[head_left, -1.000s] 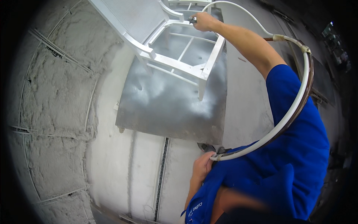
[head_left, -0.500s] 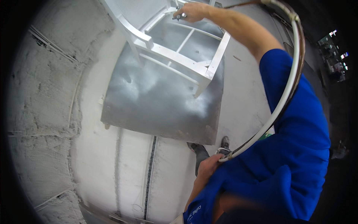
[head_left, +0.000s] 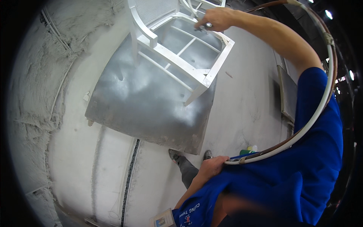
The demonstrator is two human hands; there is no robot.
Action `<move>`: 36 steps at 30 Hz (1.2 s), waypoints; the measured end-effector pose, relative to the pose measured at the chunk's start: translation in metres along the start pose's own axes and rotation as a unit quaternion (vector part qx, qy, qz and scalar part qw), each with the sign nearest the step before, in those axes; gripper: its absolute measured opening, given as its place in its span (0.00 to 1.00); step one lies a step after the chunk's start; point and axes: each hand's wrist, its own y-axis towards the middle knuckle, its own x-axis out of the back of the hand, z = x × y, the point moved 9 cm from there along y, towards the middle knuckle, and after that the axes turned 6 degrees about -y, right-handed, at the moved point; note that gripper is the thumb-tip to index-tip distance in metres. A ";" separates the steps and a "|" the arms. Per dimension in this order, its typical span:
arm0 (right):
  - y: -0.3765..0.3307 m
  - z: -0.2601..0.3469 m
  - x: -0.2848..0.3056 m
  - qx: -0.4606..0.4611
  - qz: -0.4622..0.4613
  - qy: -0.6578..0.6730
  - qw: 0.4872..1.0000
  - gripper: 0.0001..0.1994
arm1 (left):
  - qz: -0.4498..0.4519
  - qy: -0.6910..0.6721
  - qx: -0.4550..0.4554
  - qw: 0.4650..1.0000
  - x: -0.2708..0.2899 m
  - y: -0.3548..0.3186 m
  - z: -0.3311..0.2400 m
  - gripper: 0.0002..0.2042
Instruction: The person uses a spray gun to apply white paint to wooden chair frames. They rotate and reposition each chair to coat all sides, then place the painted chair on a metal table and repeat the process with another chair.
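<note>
Leftmost lies a grey panel [head_left: 143,117], and on it stands the white chair [head_left: 172,58], its back [head_left: 155,9] toward the top of the view, its seat frame open in the middle. It looks like wood, so it should be stiff and fairly light for its bulk — though the openings leave few broad places to hold. The seat rail [head_left: 220,62] or the armrest [head_left: 139,20] seems the soundest hold; the thin rods [head_left: 166,72] below look easier to strain. The white surface may be slick or mark easily; whether it is dry, I cannot tell. Farther right and low, the left hand [head_left: 213,166] has its grip closed round the white hose [head_left: 331,68]. Above, by the far side of the seat, the right hand [head_left: 219,19] has its grip wrapped around a small metal tool [head_left: 208,25] — partly hidden, likely light enough for one hand. The hose arcs up at the far right, probably springy but bendable.
</note>
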 end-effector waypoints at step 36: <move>-0.345 -0.082 0.019 -0.445 -0.087 0.395 0.799 0.23 | -0.015 -0.068 -0.041 0.997 -0.027 0.021 -0.028 0.13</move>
